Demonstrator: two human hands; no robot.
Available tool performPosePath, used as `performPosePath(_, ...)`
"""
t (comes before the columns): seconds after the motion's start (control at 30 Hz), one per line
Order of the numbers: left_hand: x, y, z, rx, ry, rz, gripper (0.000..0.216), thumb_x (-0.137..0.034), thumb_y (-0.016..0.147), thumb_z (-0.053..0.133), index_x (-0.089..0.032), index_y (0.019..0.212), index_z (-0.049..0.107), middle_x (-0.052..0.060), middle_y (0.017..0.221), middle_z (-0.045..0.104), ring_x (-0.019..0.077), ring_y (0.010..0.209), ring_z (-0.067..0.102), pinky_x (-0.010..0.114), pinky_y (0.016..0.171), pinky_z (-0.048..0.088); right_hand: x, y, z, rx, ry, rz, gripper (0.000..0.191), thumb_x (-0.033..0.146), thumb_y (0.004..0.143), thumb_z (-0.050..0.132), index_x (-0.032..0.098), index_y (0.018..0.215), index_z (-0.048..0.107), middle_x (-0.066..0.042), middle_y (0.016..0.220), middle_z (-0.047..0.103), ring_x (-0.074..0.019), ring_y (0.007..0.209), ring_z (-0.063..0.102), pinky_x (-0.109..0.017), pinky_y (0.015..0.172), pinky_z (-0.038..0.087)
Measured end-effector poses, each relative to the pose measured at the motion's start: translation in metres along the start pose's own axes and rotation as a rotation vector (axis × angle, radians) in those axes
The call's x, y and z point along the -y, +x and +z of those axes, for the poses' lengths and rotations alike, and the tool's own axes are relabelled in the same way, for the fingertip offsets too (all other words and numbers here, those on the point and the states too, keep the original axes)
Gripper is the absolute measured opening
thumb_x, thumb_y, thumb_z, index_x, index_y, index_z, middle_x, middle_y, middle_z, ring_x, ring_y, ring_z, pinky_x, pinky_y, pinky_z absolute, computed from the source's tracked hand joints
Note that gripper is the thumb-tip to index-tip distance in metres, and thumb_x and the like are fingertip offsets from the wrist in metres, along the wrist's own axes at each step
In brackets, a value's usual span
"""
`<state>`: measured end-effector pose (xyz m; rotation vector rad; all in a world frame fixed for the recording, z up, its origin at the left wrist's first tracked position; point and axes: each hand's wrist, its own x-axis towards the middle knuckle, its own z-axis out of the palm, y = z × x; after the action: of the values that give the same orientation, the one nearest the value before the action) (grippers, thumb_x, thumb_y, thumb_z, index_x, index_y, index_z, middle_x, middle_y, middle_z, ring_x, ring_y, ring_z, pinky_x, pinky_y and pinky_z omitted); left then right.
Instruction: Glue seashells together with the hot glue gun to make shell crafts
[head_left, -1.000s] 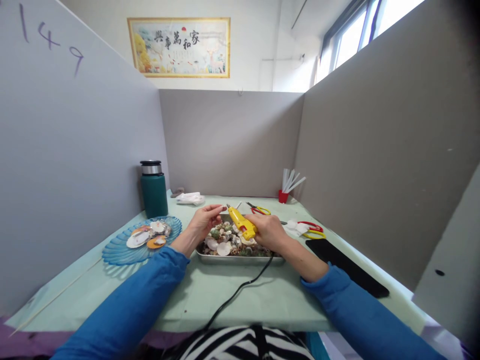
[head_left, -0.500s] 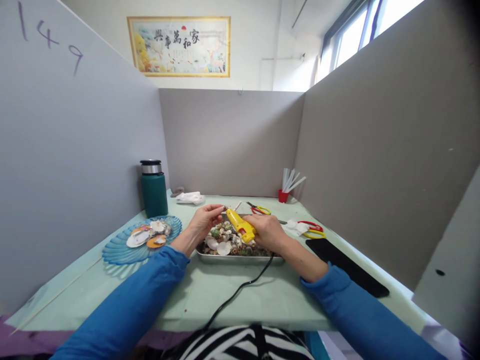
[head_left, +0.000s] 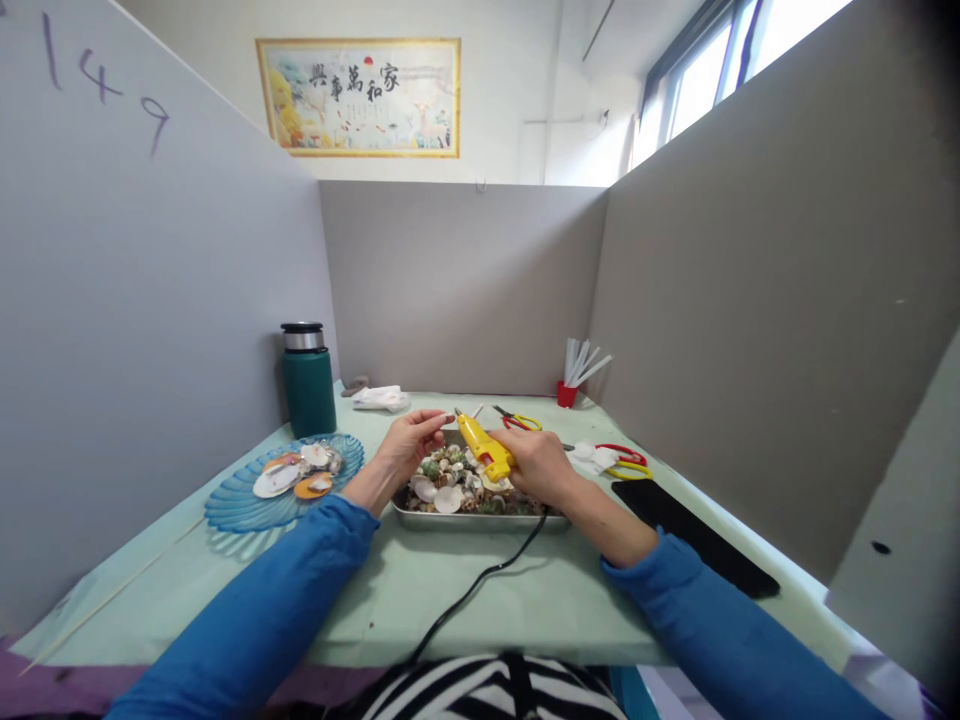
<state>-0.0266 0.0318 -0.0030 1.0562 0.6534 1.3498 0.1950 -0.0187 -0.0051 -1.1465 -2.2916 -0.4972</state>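
Observation:
In my right hand is a yellow glue gun, its nozzle pointing up and left. A black cord runs from it toward my body. My left hand pinches a small pale piece close to the nozzle; it looks like a shell, but most of it is hidden by the fingers. Beneath both hands stands a metal tray filled with shells of several kinds. To the left, a blue scalloped plate carries a cluster of white and orange shells.
A green bottle stands behind the plate. White glue sticks rise from a red cup. Scissors lie behind the tray, with another pair at right. A black flat object lies along the right side. Partitions enclose the table.
The glue gun's nozzle has shifted slightly right, opening a small gap from my left fingertips. My left hand keeps its pinch in nearly the same place.

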Motion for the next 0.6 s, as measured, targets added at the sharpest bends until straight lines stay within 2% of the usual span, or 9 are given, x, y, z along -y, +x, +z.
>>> performPosePath(0.37, 0.0009, 0.0018, -0.0011, 0.006, -0.019, -0.006, 0.018, -0.010, 0.063, 0.075, -0.010, 0.079, 0.066, 0.004, 0.075, 0.068, 0.0039, 0.048, 0.056, 0.016, 0.050, 0.051, -0.0005, 0.0011, 0.0037, -0.006, 0.033, -0.057, 0.038, 0.018, 0.075, 0.052, 0.021, 0.113, 0.059, -0.005, 0.097, 0.068, -0.0182, 0.085, 0.061, -0.025, 0.066, 0.037)
performPosePath(0.6, 0.0007, 0.0015, -0.0006, -0.005, -0.018, -0.011, 0.016, -0.009, 0.064, 0.074, -0.009, 0.078, 0.066, 0.004, 0.074, 0.068, 0.0041, 0.047, 0.056, 0.015, 0.050, 0.050, -0.0003, 0.0019, 0.0030, 0.024, 0.003, -0.041, 0.043, 0.012, 0.070, 0.052, 0.021, 0.113, 0.058, -0.004, 0.096, 0.067, -0.0183, 0.086, 0.060, -0.025, 0.066, 0.037)
